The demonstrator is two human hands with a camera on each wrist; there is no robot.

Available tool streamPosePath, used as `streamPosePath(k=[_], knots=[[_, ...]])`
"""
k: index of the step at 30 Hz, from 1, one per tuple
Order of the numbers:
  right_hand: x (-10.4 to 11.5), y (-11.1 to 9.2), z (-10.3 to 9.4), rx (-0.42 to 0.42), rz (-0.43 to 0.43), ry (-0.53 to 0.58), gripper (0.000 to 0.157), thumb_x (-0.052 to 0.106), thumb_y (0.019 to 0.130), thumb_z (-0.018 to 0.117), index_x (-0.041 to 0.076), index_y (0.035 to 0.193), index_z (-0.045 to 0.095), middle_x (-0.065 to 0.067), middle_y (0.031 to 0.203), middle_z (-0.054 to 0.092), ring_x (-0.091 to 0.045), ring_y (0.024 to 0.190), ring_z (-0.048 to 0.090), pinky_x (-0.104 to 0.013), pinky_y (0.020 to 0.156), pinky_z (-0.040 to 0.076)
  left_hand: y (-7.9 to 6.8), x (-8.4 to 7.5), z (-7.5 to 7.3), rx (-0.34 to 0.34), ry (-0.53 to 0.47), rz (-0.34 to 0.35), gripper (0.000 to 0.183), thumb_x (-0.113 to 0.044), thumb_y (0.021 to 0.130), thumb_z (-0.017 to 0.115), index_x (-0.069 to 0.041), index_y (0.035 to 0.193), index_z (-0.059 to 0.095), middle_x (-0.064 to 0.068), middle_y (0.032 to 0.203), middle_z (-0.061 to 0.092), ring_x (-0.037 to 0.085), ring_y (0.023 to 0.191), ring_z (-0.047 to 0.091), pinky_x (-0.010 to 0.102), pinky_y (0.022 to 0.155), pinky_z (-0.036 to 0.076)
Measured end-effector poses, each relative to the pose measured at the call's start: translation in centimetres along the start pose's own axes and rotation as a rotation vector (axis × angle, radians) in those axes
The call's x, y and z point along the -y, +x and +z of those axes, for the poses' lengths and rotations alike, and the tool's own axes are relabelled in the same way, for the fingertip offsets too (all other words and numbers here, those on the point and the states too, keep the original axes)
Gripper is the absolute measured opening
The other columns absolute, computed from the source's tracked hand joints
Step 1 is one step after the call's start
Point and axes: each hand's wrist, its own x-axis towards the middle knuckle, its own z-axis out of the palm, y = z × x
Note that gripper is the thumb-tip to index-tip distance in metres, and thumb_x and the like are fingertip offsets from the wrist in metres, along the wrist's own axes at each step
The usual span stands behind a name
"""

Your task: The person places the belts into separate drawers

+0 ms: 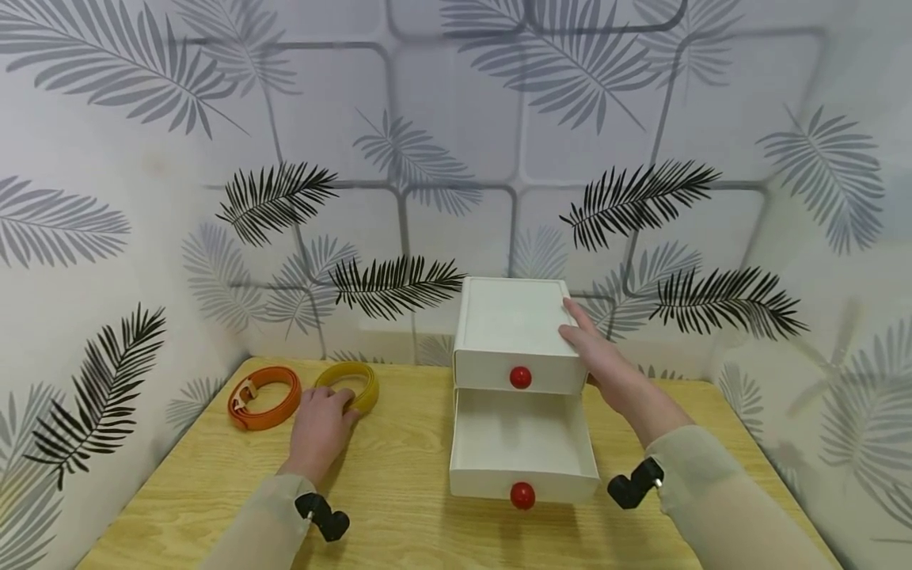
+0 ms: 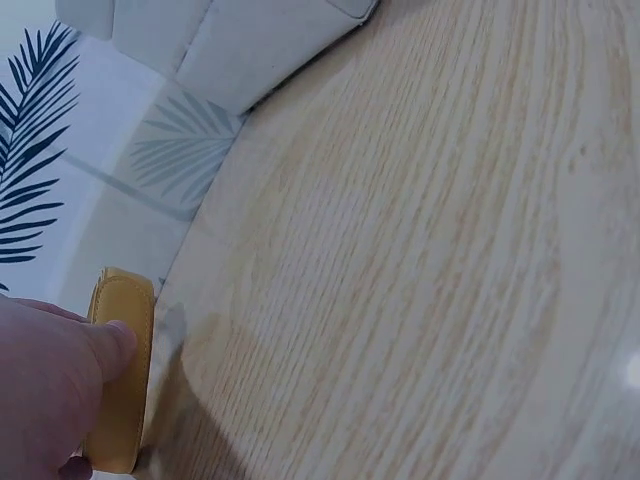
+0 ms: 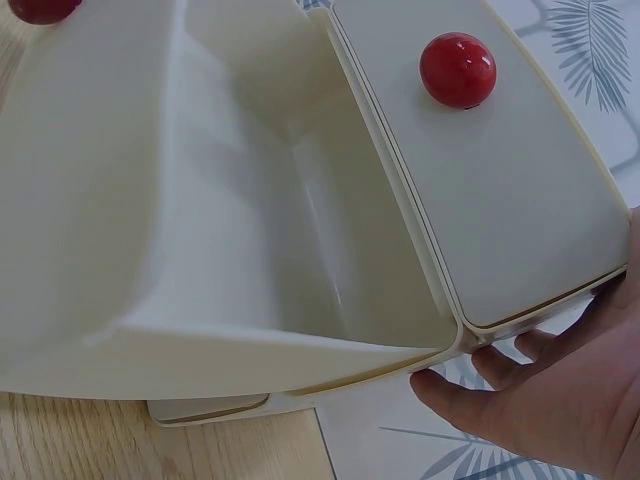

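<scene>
My left hand (image 1: 321, 423) pinches a coiled yellow belt (image 1: 367, 389) lying on the table at the left. In the left wrist view the thumb presses the stitched outer face of the yellow belt (image 2: 124, 400); the other fingers are mostly hidden. My right hand (image 1: 602, 356) rests against the right side of a white two-drawer box (image 1: 516, 317), with fingers over its top edge. Its lower drawer (image 1: 516, 443) is pulled out and bare inside; the upper one is closed. The right wrist view shows the fingertips (image 3: 450, 395) touching the box's side wall.
A coiled orange belt (image 1: 265, 418) with a pale buckle lies left of the yellow one. Each drawer front has a round red knob (image 1: 522, 495). The wooden table (image 1: 399, 475) backs onto a wall (image 1: 456, 142) with leaf patterns.
</scene>
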Motion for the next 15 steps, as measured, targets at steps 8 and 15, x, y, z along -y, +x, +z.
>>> streamPosePath(k=[8, 15], knots=[[-0.1, 0.1, 0.0, -0.003, -0.013, -0.010, 0.072, 0.040, 0.119, 0.035, 0.042, 0.176, -0.007, -0.006, 0.184, -0.018, -0.042, 0.168, -0.005, -0.075, 0.129, 0.013, -0.4, -0.5, -0.2, -0.040, -0.011, 0.013, 0.032, -0.016, 0.105, 0.079, -0.002, 0.133, 0.076, 0.023, 0.127, 0.070, 0.046, 0.121, 0.056, 0.061, 0.106, 0.050], [-0.2, -0.1, 0.0, 0.003, -0.014, -0.006, 0.072, 0.042, 0.119, 0.035, 0.043, 0.176, -0.008, -0.006, 0.183, -0.019, -0.044, 0.167, -0.002, -0.076, 0.128, 0.014, -1.0, -1.6, -1.2, -0.084, -0.038, 0.026, 0.029, -0.013, 0.103, 0.081, -0.002, 0.129, 0.077, 0.023, 0.124, 0.071, 0.047, 0.121, 0.056, 0.061, 0.108, 0.049]])
